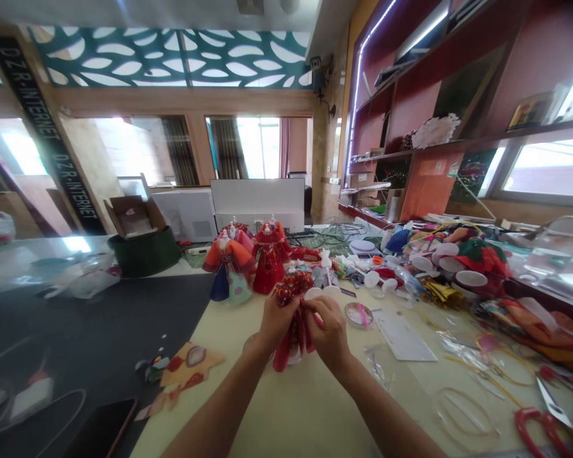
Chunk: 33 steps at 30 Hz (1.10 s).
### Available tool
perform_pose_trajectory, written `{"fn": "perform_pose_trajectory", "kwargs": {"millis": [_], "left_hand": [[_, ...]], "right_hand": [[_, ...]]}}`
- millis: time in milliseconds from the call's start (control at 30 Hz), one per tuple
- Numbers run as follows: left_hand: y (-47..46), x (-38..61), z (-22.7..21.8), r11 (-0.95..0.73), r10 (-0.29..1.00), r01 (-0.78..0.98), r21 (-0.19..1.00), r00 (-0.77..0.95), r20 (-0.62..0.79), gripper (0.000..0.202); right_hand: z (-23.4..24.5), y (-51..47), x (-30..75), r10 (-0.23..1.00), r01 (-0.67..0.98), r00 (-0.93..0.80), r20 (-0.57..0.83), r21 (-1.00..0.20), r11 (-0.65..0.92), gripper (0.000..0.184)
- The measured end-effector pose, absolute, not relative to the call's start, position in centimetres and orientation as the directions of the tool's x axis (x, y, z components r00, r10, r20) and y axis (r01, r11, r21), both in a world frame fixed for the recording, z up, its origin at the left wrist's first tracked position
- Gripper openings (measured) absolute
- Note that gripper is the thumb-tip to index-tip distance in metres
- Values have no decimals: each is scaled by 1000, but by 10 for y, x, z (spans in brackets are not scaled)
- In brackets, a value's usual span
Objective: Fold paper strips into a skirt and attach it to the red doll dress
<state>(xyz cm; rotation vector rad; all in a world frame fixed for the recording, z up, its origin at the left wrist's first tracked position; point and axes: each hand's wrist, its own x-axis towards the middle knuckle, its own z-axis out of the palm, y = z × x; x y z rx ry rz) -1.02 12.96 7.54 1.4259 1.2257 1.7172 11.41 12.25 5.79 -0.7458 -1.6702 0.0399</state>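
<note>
Both hands meet at the middle of the table on a small red doll dress (282, 352) with a patterned, frilly upper part. My left hand (275, 323) is closed round its left side, just below the frill. On the other side, my right hand (328, 327) pinches the red cloth with thumb and forefinger. What lies between the fingertips is too small to make out. Just beyond stand doll-sized dress forms, one in a red gown (268, 257) and one in an orange, blue and pale green gown (229, 270).
Scissors (537, 423) with red handles lie at the lower right. A small dish (359, 313) with a pink stick sits right of my hands, beside a white card (405, 335). Cloth scraps and white plastic pieces pile up at the right. A phone (100, 429) lies lower left.
</note>
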Motion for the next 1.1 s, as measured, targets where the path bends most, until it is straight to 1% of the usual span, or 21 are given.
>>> {"fn": "perform_pose_trajectory", "kwargs": {"millis": [367, 633, 800, 1100], "left_hand": [[135, -10, 76, -406, 876, 116, 907, -232, 422, 11], [133, -10, 74, -401, 895, 57, 914, -188, 405, 18], [132, -9, 72, -407, 898, 7, 913, -176, 402, 21], [132, -10, 70, -407, 903, -53, 912, -174, 393, 24]], "right_hand": [[67, 122, 115, 437, 458, -122, 891, -340, 822, 18], [70, 123, 115, 448, 386, -22, 894, -406, 828, 13], [71, 123, 113, 450, 339, -15, 893, -419, 842, 13], [67, 121, 107, 465, 303, 2, 885, -444, 843, 13]]}}
